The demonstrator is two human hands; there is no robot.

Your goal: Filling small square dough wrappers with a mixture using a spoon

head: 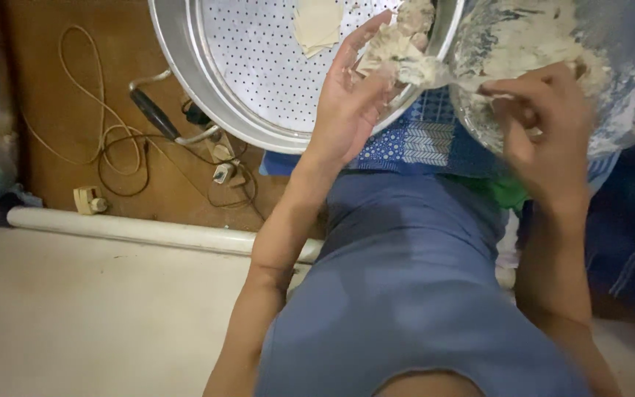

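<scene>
- We hold our left hand [347, 110] palm up, fingers spread wide, over the near rim of the perforated steamer tray [259, 66]; a thin dough wrapper [387, 51] with pale filling lies across its fingertips, resting there rather than pinched.
- Our right hand [545, 140] curls over the near edge of the glass bowl [626, 110]; its fingers are bent together around what appears to be a spoon [446, 73], though the handle is mostly hidden, and the tip reaches left to the filling on the wrapper.
- The glass bowl, at far right, is smeared with pale filling mixture [523, 37].
- One folded dumpling [317, 26] lies on the steamer tray, at its far side, well apart from our hands.
- The tray sits in a round metal pot [178, 81] with a black handle [156, 114].
- A blue patterned cloth [420, 140] lies beneath, between pot and bowl.
- Tangled white cables [112, 140] and a plug [88, 200] lie on the brown board at left.
</scene>
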